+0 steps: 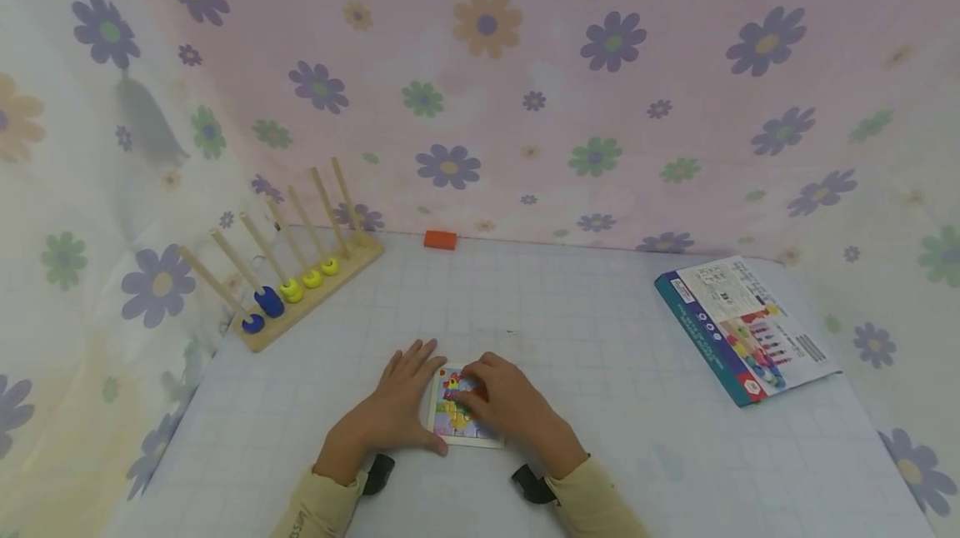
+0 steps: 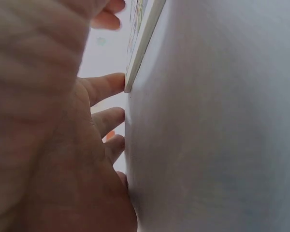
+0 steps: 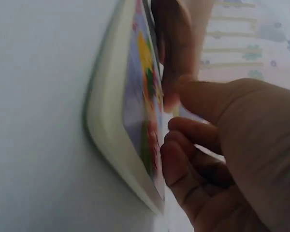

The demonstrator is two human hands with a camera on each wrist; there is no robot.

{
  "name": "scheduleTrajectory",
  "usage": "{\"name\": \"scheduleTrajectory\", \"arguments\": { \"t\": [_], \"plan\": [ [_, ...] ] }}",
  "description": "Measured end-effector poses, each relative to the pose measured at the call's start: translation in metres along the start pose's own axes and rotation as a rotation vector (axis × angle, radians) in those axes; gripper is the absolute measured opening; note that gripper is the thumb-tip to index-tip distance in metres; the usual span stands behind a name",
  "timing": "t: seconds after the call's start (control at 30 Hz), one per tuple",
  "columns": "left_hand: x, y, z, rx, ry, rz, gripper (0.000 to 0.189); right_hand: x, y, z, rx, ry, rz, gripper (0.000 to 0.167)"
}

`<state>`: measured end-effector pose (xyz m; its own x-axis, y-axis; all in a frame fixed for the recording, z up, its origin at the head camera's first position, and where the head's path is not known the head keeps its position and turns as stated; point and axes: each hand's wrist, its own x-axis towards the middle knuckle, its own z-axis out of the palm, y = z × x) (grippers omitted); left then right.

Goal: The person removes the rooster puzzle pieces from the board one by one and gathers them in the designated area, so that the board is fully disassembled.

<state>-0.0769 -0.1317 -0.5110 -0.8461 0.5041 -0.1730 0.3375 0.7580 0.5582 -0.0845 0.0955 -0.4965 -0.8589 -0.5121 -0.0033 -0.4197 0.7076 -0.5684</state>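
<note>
A small picture puzzle in a white-rimmed tray lies flat on the table, its colourful pieces partly hidden by the right hand. Along the tray's left side rests my left hand, fingers spread and fairly straight, thumb near the lower left corner; in the left wrist view a fingertip touches the tray's edge. My right hand is over the puzzle's upper right part. Between its thumb and fingers, the right wrist view shows a small purple and yellow puzzle piece, mostly covered.
At the left stands a wooden peg rack with blue and yellow beads. An orange block lies by the back edge. On the right is a printed toy box. Flowered cloth hangs behind and at both sides.
</note>
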Motion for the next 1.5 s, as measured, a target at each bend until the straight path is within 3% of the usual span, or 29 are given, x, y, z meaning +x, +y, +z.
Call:
{"name": "scheduleTrajectory", "arguments": {
  "t": [0.27, 0.7, 1.5],
  "plan": [
    [0.0, -0.001, 0.002, 0.01, 0.015, 0.015, 0.127, 0.012, -0.008, 0.011, -0.085, 0.004, -0.005, 0.033],
    [0.0, 0.002, 0.001, 0.014, 0.022, 0.019, 0.126, 0.015, -0.013, 0.009, -0.032, 0.032, 0.057, 0.031],
    [-0.001, 0.002, 0.0, 0.008, 0.021, 0.014, 0.125, 0.024, -0.021, 0.002, -0.018, -0.044, 0.106, 0.035]
  ]
}}
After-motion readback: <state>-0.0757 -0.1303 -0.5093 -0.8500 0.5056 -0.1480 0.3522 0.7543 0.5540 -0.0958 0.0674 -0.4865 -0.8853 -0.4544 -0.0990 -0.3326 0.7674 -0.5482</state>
